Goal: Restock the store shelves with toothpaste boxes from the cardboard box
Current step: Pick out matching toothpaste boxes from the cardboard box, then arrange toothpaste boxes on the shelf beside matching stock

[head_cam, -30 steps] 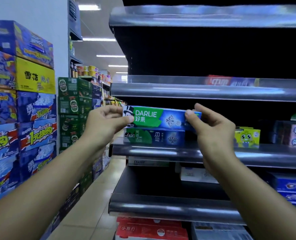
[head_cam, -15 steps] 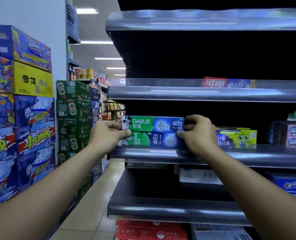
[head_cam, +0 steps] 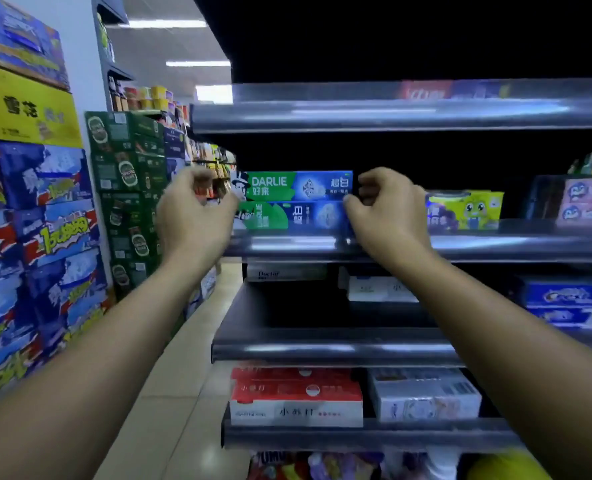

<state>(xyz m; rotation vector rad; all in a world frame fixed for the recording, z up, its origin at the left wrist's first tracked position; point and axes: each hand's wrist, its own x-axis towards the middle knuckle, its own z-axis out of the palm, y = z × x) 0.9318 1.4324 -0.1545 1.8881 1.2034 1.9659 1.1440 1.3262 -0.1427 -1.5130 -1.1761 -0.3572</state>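
A person's left hand (head_cam: 197,211) and right hand (head_cam: 390,209) flank two long toothpaste boxes stacked at the left end of a grey metal store shelf (head_cam: 495,242) at chest height. The upper green-and-blue cardboard toothpaste box (head_cam: 294,185), printed DARLIE, lies flat on the lower green-and-blue cardboard toothpaste box (head_cam: 287,214), both lengthwise behind the shelf's front lip. The left hand, blurred, sits just beside the boxes' left ends, its grip curled in with nothing in it. The right hand's grip is curled too, thumb tip against the stack's right end; whether it pinches a box cannot be told. Further right on the same shelf stand a yellow-green cartoon-printed carton (head_cam: 467,209) and pink cartons (head_cam: 587,202). Green beer cases (head_cam: 128,202) are stacked across the aisle.
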